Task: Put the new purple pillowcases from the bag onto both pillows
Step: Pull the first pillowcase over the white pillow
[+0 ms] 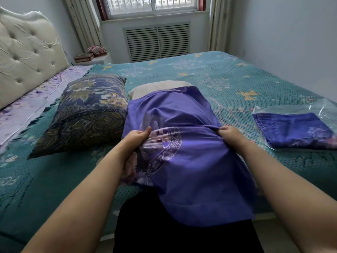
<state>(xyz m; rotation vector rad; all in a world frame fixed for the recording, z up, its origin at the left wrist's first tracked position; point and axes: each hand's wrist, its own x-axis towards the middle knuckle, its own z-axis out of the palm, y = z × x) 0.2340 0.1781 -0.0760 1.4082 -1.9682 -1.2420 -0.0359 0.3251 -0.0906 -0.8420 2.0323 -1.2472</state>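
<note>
A purple pillowcase [182, 128] covers most of a beige pillow [158, 87] lying on the bed; only the pillow's far end sticks out. My left hand [136, 141] grips the left side of the pillowcase, thumb on top. My right hand [228, 134] grips the bunched fabric on the right side. The pillowcase's loose near end hangs over the bed's edge. A second pillow [85, 114] in a dark blue floral cover lies to the left. A second folded purple pillowcase [293, 130] rests on a clear plastic bag [321, 106] at the right.
The bed has a teal patterned cover [209, 70] and a tufted cream headboard [25, 52] at the left. A white ledge with a book and slippers [91, 53] stands by the window. A wall runs along the right side.
</note>
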